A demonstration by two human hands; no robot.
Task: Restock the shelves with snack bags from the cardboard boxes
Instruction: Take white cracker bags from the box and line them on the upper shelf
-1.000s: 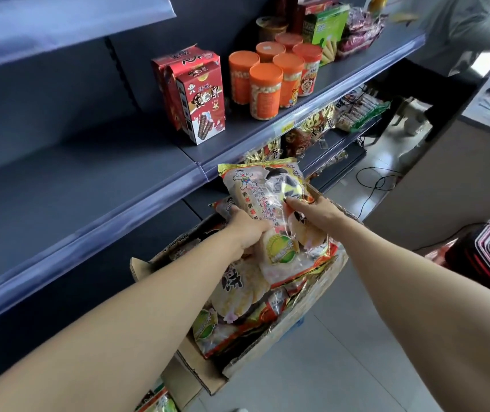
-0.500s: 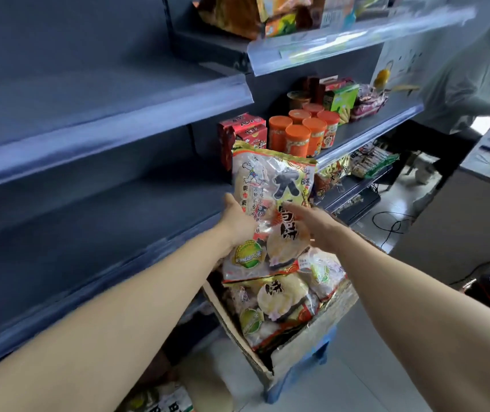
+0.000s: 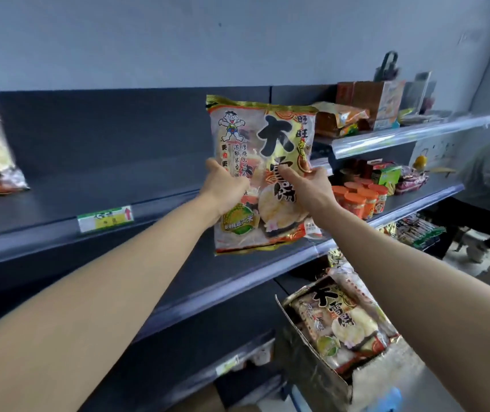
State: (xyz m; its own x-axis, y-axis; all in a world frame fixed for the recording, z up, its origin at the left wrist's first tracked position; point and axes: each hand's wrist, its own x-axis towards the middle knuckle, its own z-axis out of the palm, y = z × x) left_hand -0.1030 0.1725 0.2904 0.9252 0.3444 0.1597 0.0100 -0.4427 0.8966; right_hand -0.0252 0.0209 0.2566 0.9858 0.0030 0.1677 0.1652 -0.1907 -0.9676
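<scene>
A flat dark metal shelf spans 9 to 3 o'clock. One torn cardboard box sits at 5 o'clock. One glossy rectangular snack bag, upright at centre before the shelf, is gripped by the left hand and right hand, fingers curled round its sides.

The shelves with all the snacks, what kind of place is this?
Probably a small shop. The dark shelves have a price label on the front rail, orange-lidded jars stand together, and a cardboard box holds more bags like the snack bag held by the left hand and the right hand.
</scene>
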